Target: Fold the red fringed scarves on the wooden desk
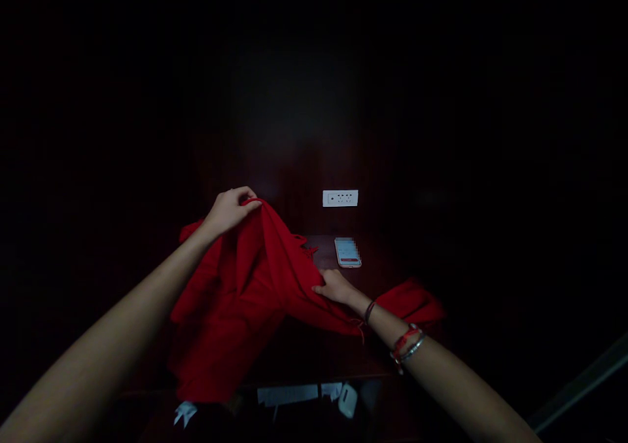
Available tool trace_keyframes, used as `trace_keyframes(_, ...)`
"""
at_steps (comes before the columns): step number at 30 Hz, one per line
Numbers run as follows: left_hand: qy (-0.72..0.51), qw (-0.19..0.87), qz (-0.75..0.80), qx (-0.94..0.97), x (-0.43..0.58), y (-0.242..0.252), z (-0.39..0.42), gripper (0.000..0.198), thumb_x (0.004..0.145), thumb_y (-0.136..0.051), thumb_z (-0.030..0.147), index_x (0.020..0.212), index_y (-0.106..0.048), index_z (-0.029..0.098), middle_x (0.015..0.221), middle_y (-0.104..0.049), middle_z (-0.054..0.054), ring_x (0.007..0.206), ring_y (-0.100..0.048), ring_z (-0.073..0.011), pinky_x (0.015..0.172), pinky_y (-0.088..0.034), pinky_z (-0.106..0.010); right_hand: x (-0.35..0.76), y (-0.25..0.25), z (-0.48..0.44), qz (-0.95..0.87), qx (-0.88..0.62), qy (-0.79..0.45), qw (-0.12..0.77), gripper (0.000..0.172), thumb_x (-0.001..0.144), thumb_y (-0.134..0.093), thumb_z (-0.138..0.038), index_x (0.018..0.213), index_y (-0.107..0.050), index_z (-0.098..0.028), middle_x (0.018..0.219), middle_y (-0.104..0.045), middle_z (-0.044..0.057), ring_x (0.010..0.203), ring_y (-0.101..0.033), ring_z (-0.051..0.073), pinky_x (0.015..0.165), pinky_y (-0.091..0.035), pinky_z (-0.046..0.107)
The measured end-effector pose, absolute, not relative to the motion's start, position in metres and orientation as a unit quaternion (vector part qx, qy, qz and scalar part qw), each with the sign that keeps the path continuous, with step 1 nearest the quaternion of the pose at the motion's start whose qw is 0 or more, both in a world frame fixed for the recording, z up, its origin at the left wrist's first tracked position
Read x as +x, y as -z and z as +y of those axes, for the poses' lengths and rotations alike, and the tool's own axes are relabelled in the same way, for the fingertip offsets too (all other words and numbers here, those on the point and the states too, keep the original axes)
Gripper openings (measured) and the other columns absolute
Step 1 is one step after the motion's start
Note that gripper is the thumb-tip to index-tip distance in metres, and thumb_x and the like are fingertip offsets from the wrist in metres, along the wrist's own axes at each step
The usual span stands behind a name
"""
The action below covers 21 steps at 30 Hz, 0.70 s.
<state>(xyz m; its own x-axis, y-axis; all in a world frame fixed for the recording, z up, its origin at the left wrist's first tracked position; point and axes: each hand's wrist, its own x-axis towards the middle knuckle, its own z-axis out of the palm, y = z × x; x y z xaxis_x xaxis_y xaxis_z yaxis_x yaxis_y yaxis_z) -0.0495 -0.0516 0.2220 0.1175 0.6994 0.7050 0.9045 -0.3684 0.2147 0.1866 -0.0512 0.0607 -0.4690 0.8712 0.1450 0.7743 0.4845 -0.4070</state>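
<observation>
A bright red cloth with fringed edges (255, 279) hangs in folds over the dark tabletop and down past its front edge. My left hand (233, 209) pinches its top edge, holding that part raised. Lower and to the right, my right hand (336, 286) grips another part of the same cloth between thumb and fingers. Some of the red fabric stretches out to the right behind my right wrist. Dark and red bands and a silver bangle (415, 346) circle that wrist and forearm. Whether the cloth is a scarf or a garment I cannot tell.
Behind my right hand a lit phone (348, 252) lies on the dark table (326, 243). A white socket panel (340, 198) is on the back wall. Below the front edge sit white papers (288, 395) and a small white case (347, 400). Surroundings are very dark.
</observation>
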Motion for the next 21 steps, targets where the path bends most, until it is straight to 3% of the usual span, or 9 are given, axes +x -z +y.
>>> trace_keyframes(2, 0.398, 0.146, -0.554, -0.717, -0.054, -0.227, -0.054, 0.014, 0.065, -0.050, 0.035, 0.068, -0.053, 0.021, 0.069, -0.057, 0.000, 0.064, -0.050, -0.0157, 0.058, -0.036, -0.023, 0.185, -0.062, -0.047, -0.835, -0.514, -0.126, 0.152, 0.023, 0.073, -0.046, -0.022, 0.089, -0.059, -0.014, 0.088, -0.062, 0.009, 0.079, -0.057, 0.017, 0.066, -0.040, 0.021)
trace_keyframes(6, 0.436, 0.146, -0.582, -0.671, -0.080, -0.226, -0.054, 0.009, 0.065, -0.052, 0.026, 0.070, -0.051, 0.020, 0.069, -0.054, 0.002, 0.062, -0.046, -0.0131, 0.059, -0.035, -0.023, 0.215, -0.071, -0.033, -0.805, -0.565, -0.102, 0.148, 0.025, 0.076, -0.040, -0.017, 0.092, -0.059, -0.015, 0.091, -0.061, 0.009, 0.084, -0.056, 0.016, 0.066, -0.039, 0.019)
trace_keyframes(15, 0.478, 0.104, -0.654, -0.576, -0.139, -0.210, -0.044, 0.008, 0.067, -0.052, 0.022, 0.074, -0.047, 0.020, 0.064, -0.045, 0.005, 0.059, -0.041, -0.0102, 0.057, -0.035, -0.022, 0.313, -0.129, -0.018, -0.684, -0.726, -0.019, 0.073, 0.030, 0.074, -0.042, -0.017, 0.097, -0.058, -0.007, 0.099, -0.055, 0.023, 0.090, -0.054, 0.028, 0.065, -0.042, 0.030)
trace_keyframes(21, 0.529, 0.130, -0.689, -0.479, -0.148, -0.229, -0.049, 0.013, 0.069, -0.051, 0.024, 0.081, -0.047, 0.019, 0.071, -0.046, 0.003, 0.060, -0.040, -0.0098, 0.061, -0.038, -0.024, 0.326, -0.140, -0.015, -0.672, -0.739, -0.047, 0.024, 0.025, 0.063, -0.054, -0.014, 0.085, -0.063, -0.006, 0.083, -0.061, 0.019, 0.078, -0.058, 0.025, 0.060, -0.044, 0.029)
